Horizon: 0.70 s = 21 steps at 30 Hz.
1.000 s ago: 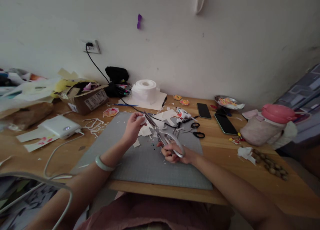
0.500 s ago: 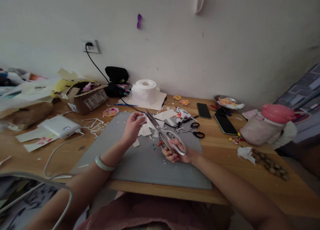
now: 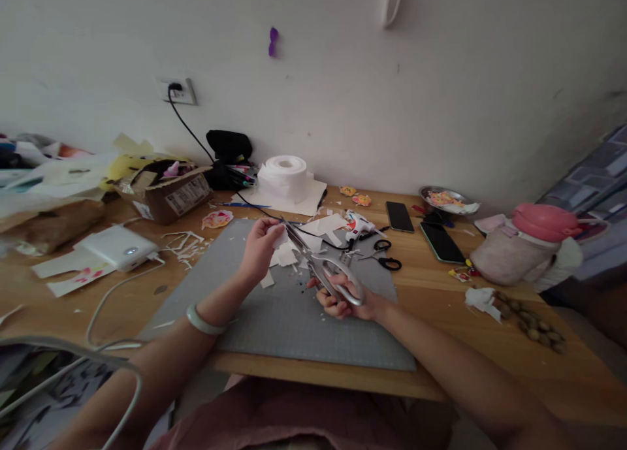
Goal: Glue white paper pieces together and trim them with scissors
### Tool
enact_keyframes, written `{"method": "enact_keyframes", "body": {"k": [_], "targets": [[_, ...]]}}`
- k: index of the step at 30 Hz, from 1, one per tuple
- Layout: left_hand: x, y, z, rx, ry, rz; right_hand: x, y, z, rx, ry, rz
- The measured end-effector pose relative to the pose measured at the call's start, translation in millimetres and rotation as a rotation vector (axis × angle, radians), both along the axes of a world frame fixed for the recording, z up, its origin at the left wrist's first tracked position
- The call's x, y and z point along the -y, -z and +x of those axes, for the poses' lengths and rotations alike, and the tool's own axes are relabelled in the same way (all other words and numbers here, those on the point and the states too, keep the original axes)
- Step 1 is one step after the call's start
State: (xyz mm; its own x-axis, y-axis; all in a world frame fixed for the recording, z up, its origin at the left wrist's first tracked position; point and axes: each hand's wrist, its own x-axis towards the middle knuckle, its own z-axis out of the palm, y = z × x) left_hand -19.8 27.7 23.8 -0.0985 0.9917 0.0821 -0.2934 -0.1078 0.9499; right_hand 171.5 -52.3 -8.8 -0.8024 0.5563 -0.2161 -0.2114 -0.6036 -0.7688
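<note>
My left hand [image 3: 261, 246] pinches a small piece of white paper [image 3: 281, 236] above the grey cutting mat [image 3: 313, 332]. Large silver scissors [image 3: 337, 277] are in my right hand [image 3: 345, 298], its fingers wrapped through and around the handles. The blades point up and to the left and reach the paper at my left fingertips; whether they are cutting into it I cannot make out. Below the blades, white paper scraps [image 3: 285, 257] lie scattered on the mat.
Behind the mat are a glue gun [image 3: 360, 225], black-handled scissors [image 3: 389, 263] and a white roll [image 3: 284, 179]. Two phones [image 3: 441, 242] and a pink-lidded bottle [image 3: 519, 244] stand to the right. A power bank [image 3: 117, 247], its cable and a cardboard box [image 3: 166, 192] occupy the left.
The scissors' blades have come closer to the paper in my left hand and look more closed. My left hand has stayed nearly in place, the paper turned slightly.
</note>
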Motion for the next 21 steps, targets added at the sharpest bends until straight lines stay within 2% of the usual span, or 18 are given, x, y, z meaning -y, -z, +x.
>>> {"method": "enact_keyframes", "body": {"k": [9, 21], "targets": [[-0.4, 1.3, 0.1, 0.018, -0.031, 0.007, 0.7, -2.3, -0.4, 0.016, 0.008, -0.013], [1.5, 0.5, 1.1, -0.042, 0.023, 0.004, 4.2, -8.3, -2.8, 0.036, 0.034, 0.036]]}}
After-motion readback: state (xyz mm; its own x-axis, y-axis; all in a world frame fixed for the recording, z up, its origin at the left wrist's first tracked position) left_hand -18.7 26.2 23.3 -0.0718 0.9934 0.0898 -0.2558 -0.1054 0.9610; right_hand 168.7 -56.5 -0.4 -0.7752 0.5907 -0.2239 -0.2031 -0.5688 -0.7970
